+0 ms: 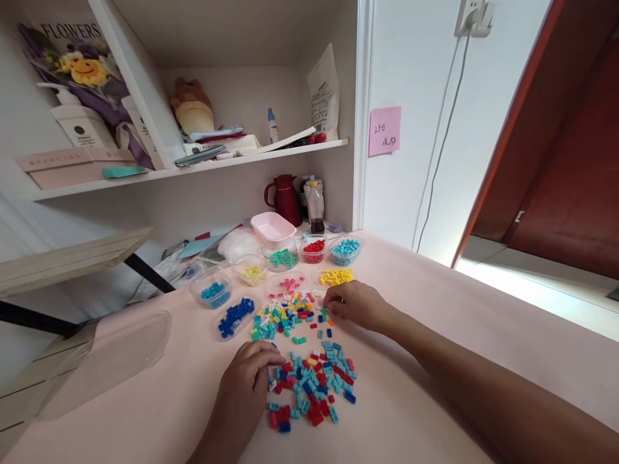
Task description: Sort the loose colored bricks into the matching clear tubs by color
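My right hand reaches over the right edge of a mixed pile of small toy bricks, just in front of a tray of yellow bricks. Its fingers curl down and together; whatever they pinch is hidden. My left hand rests on the table, fingers loosely stretched to the left edge of a nearer pile of teal, red and blue bricks. I see nothing held in it. A few loose bricks lie between the two piles.
Clear tubs of dark blue, light blue, pale yellow, green, red and turquoise bricks ring the far pile. Pink bricks sit among them. Behind stand a pink basin, jug and bottle. A clear lid lies left.
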Demonstrator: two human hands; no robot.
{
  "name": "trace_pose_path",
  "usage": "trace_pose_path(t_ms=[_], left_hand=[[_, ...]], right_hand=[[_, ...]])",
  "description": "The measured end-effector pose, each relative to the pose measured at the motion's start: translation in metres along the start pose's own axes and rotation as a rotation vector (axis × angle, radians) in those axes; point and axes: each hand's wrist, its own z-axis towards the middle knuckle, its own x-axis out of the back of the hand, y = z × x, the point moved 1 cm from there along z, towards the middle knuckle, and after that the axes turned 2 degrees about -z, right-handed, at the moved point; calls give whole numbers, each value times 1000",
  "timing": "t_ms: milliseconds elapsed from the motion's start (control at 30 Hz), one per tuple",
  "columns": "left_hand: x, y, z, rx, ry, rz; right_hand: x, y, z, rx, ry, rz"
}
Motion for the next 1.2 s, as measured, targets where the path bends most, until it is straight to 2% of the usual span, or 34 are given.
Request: trace_pose_path(t_ms=[300, 600, 800, 1200], left_hand=[[-2, -1, 1, -3, -27, 16], [-2, 1, 2, 1, -26, 5], [-1, 4, 2, 5, -35, 5], [-1, 5, 0, 34, -61, 5]], right_hand=[[-3, 2, -1, 3, -33, -120], [-2, 1, -2, 27, -104, -89], [-6, -1, -2, 36, -58, -119], [-11, -3, -2, 131, -72, -47]])
